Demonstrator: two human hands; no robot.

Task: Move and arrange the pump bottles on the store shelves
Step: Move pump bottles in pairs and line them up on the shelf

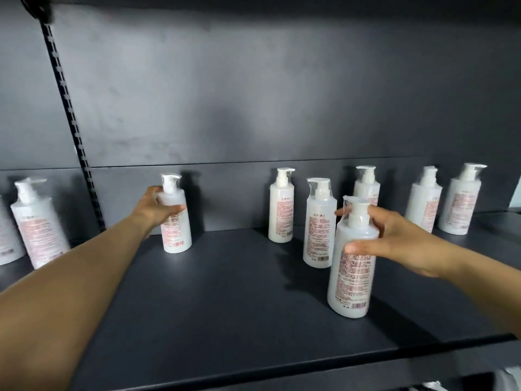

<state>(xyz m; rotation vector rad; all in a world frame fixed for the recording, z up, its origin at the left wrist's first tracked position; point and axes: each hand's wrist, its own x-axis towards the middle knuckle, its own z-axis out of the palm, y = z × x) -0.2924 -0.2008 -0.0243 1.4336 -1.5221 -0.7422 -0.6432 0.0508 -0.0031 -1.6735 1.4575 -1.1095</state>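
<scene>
Two bare arms reach over the dark shelf among white pump bottles

The left hand, arm stretched far, has its grip curled round the back bottle by the rear wall; the right hand has its grip clamped on the front bottle standing upright near the shelf's edge

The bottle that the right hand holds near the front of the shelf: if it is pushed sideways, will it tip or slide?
The bottle is tall on a narrow base, so a push near its pump would probably tip it. Its clear glossy wrap may feel slippery under the right hand. On the smooth dark shelf, a low push would likely slide it.
</scene>
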